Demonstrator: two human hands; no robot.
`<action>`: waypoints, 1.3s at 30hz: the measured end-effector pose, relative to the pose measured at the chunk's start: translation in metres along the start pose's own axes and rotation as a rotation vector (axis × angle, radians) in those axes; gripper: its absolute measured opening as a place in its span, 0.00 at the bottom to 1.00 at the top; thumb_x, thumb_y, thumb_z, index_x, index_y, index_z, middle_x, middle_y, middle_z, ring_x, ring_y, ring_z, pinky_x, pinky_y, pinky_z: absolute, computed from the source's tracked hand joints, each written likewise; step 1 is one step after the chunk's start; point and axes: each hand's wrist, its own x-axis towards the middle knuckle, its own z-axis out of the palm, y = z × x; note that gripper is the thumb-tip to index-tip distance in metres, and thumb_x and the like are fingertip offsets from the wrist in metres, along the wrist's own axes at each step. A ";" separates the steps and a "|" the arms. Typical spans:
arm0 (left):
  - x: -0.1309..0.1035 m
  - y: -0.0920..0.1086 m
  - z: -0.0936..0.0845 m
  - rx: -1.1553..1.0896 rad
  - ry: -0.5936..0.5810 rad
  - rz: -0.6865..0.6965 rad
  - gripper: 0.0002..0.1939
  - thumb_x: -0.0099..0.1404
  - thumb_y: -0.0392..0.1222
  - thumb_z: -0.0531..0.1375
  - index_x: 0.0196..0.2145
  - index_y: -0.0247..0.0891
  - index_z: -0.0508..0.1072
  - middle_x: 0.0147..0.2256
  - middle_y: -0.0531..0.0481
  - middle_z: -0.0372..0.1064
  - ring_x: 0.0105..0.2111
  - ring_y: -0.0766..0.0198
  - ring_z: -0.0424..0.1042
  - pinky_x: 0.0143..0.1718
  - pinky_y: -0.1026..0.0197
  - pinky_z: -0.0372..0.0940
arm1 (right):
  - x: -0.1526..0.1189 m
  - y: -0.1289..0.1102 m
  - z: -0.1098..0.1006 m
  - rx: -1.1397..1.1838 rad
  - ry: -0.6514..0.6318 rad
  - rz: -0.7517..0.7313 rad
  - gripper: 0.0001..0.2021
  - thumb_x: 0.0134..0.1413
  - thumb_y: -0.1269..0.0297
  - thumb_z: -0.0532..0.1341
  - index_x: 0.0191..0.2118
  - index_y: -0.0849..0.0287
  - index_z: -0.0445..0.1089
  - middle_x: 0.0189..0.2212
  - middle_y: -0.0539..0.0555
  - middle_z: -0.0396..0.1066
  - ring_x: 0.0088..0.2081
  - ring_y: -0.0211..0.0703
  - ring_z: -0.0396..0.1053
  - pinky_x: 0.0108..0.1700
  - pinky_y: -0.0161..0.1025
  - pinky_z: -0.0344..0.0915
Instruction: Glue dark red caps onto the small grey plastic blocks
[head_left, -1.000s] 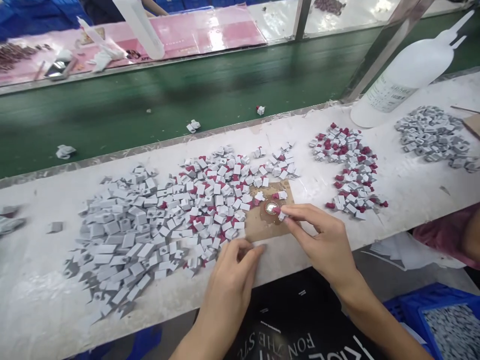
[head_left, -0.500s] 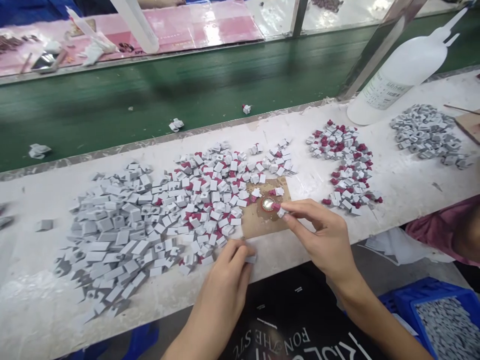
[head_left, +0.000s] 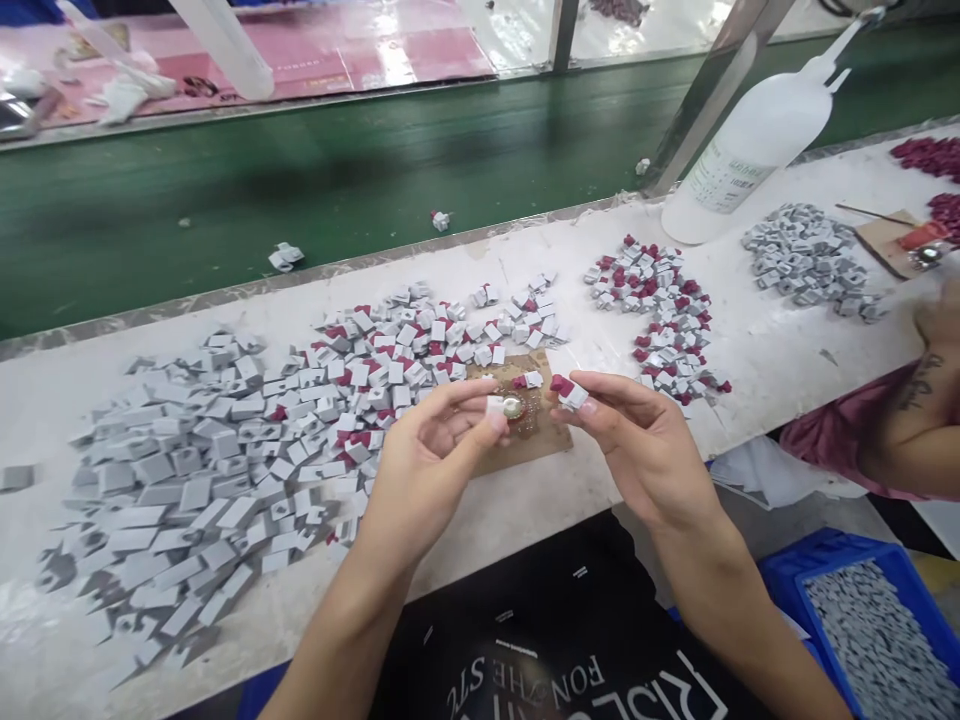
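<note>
My left hand pinches a small light-grey plastic piece between thumb and fingertips. Facing it, my right hand grips a grey-and-maroon plastic part, its maroon end turned left. The two held pieces are apart. Below and between the hands lies a brown cardboard piece with a small round metal cap on it, partly hidden behind the left fingertips. Another grey-and-maroon part rests on the cardboard's far side. Left of the cardboard spreads a large pile of grey pieces, mixed with maroon ones nearer the cardboard.
A curved heap of grey-and-maroon parts lies right. Beyond it stand a white squeeze bottle and a grey heap. A green conveyor belt runs behind. A co-worker's arm is at right, above a blue crate.
My left hand has risen from the table edge toward the cardboard with a grey piece. My right hand has drawn its part away from the metal cap. The view has shifted right.
</note>
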 end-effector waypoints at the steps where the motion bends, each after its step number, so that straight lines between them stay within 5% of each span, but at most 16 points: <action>1: 0.003 0.000 0.001 -0.044 -0.022 -0.002 0.11 0.72 0.46 0.78 0.50 0.45 0.88 0.42 0.48 0.86 0.40 0.58 0.86 0.47 0.58 0.83 | -0.001 -0.001 0.002 -0.001 -0.010 -0.008 0.12 0.58 0.51 0.84 0.46 0.43 0.91 0.47 0.51 0.92 0.51 0.56 0.90 0.60 0.57 0.87; 7: 0.007 -0.001 0.007 -0.174 -0.136 -0.003 0.05 0.75 0.43 0.76 0.48 0.46 0.90 0.43 0.48 0.88 0.45 0.57 0.87 0.53 0.58 0.83 | -0.002 0.000 0.012 -0.001 -0.070 -0.026 0.11 0.61 0.49 0.82 0.47 0.42 0.91 0.46 0.51 0.92 0.51 0.57 0.90 0.61 0.60 0.86; 21: 0.002 0.005 0.005 -0.057 -0.173 0.038 0.07 0.73 0.44 0.76 0.47 0.43 0.89 0.45 0.45 0.87 0.47 0.51 0.89 0.52 0.53 0.85 | 0.002 -0.010 0.011 -0.230 -0.209 -0.097 0.06 0.67 0.60 0.79 0.47 0.42 0.93 0.43 0.53 0.89 0.46 0.49 0.87 0.51 0.45 0.85; 28: -0.002 0.037 -0.027 0.044 -0.176 0.163 0.08 0.74 0.43 0.76 0.50 0.45 0.89 0.43 0.47 0.86 0.43 0.56 0.87 0.47 0.57 0.84 | 0.024 -0.032 0.032 -0.273 -0.430 -0.076 0.08 0.68 0.58 0.78 0.50 0.45 0.92 0.41 0.54 0.88 0.43 0.49 0.86 0.46 0.45 0.85; 31: 0.014 0.056 -0.060 0.255 -0.062 0.159 0.10 0.74 0.45 0.75 0.52 0.46 0.87 0.42 0.47 0.86 0.40 0.56 0.86 0.43 0.55 0.83 | 0.077 -0.040 0.065 -0.509 -0.558 -0.081 0.12 0.70 0.56 0.76 0.54 0.49 0.91 0.46 0.57 0.89 0.44 0.50 0.86 0.47 0.47 0.84; 33: 0.038 0.069 -0.084 0.461 0.135 0.174 0.08 0.72 0.43 0.75 0.48 0.45 0.87 0.43 0.47 0.86 0.43 0.53 0.85 0.46 0.52 0.82 | 0.129 -0.037 0.102 -0.809 -0.499 -0.173 0.13 0.74 0.62 0.72 0.59 0.53 0.88 0.52 0.59 0.89 0.47 0.51 0.86 0.52 0.49 0.83; 36: 0.092 0.082 -0.119 0.633 0.419 0.164 0.05 0.70 0.36 0.73 0.43 0.42 0.84 0.44 0.47 0.85 0.48 0.52 0.83 0.53 0.50 0.79 | 0.207 -0.020 0.174 -1.093 -0.360 -0.280 0.17 0.75 0.73 0.66 0.63 0.57 0.85 0.66 0.63 0.82 0.61 0.57 0.82 0.68 0.56 0.76; 39: 0.152 0.086 -0.143 0.679 0.512 0.108 0.04 0.74 0.34 0.71 0.46 0.37 0.81 0.47 0.45 0.84 0.49 0.54 0.83 0.56 0.49 0.79 | 0.259 -0.002 0.236 -1.157 -0.337 -0.255 0.16 0.69 0.74 0.72 0.59 0.64 0.85 0.68 0.72 0.78 0.68 0.67 0.78 0.71 0.61 0.73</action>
